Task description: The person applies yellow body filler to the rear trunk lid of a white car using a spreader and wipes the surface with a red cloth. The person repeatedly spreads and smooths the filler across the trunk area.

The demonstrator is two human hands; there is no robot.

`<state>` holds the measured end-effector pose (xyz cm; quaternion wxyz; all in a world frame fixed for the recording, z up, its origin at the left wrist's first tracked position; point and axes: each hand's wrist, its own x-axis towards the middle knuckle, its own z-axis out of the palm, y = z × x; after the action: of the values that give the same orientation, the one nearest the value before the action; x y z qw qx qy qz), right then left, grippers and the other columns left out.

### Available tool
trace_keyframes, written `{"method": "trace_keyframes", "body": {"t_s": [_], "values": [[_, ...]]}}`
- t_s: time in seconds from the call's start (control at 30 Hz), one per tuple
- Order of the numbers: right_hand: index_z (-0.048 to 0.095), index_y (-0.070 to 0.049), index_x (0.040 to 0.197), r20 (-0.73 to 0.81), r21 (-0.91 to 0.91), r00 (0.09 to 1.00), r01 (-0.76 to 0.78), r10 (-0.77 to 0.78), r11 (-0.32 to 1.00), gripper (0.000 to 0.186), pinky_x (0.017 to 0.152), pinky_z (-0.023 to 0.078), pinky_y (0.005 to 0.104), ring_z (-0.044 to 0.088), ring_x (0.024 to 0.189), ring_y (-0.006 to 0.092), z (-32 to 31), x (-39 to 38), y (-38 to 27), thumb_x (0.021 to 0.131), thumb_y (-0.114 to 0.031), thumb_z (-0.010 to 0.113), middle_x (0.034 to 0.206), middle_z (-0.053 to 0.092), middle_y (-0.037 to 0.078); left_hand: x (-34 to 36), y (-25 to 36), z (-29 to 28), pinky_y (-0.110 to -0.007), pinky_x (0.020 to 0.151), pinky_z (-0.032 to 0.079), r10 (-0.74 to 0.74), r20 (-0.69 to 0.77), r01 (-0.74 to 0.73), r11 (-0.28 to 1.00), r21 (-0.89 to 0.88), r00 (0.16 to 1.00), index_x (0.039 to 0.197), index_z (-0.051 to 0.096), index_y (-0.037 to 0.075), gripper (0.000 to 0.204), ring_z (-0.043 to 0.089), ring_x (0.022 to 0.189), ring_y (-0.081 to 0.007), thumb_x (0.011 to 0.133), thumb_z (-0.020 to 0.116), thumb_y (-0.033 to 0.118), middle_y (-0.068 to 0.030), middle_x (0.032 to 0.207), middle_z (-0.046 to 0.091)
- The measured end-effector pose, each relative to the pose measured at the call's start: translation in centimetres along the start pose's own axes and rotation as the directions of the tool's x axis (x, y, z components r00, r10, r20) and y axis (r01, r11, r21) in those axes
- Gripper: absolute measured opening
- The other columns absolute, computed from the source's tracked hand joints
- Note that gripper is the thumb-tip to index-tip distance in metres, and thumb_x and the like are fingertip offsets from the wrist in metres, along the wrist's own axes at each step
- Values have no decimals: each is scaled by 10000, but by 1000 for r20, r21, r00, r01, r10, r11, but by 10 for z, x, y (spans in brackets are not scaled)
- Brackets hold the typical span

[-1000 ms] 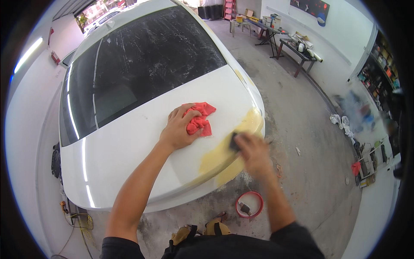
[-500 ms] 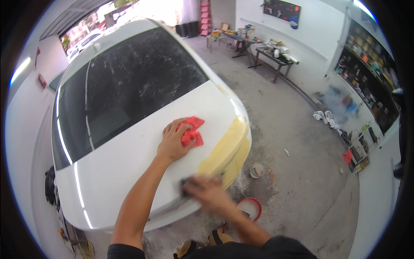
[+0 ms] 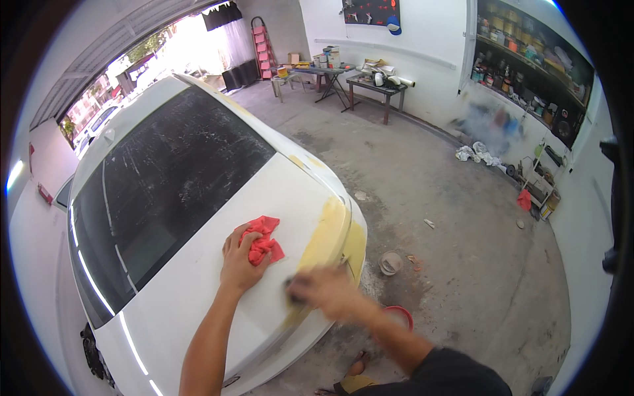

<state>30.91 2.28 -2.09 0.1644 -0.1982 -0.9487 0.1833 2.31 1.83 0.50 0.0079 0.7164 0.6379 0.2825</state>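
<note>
Red rag (image 3: 263, 241) on white car boot (image 3: 198, 297)

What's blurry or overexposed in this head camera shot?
Head view: the right hand is smeared by motion blur over the yellow filler patch; the left hand on the red rag is sharp; the garage doorway is blown out; edges bend from fisheye.

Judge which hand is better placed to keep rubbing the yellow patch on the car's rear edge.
Right. The right hand with its dark pad lies on the yellow patch; the left hand rests on the red cloth beside it.

Right hand (image 3: 321, 292) motion-blurred; dark thing (image 3: 290, 288) under it unidentifiable.
</note>
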Motion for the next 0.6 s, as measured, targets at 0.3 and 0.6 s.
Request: {"method": "trace_keyframes", "body": {"t_s": [0.3, 0.6], "values": [[615, -280, 1493, -265, -31, 951, -176, 162, 984, 535, 1139, 407, 611, 537, 1380, 386, -25, -1, 168, 974, -347, 727, 1516, 589, 73, 2, -5, 6, -520, 1178, 411, 26, -4, -26, 1000, 15, 1000, 1301, 638, 164, 543, 468, 1416, -384, 804, 854, 177, -109, 1545, 498], [491, -32, 1583, -484, 874, 267, 207, 834, 440, 549, 1153, 419, 333, 554, 1368, 213, 50, -150, 240, 1104, -284, 584, 1514, 587, 102, -7, 50, -28, -481, 1107, 515, 479, 308, -405, 872, -277, 822, 1231, 771, 208, 612, 594, 1293, -376, 636, 891, 126, -85, 1387, 646]]}}
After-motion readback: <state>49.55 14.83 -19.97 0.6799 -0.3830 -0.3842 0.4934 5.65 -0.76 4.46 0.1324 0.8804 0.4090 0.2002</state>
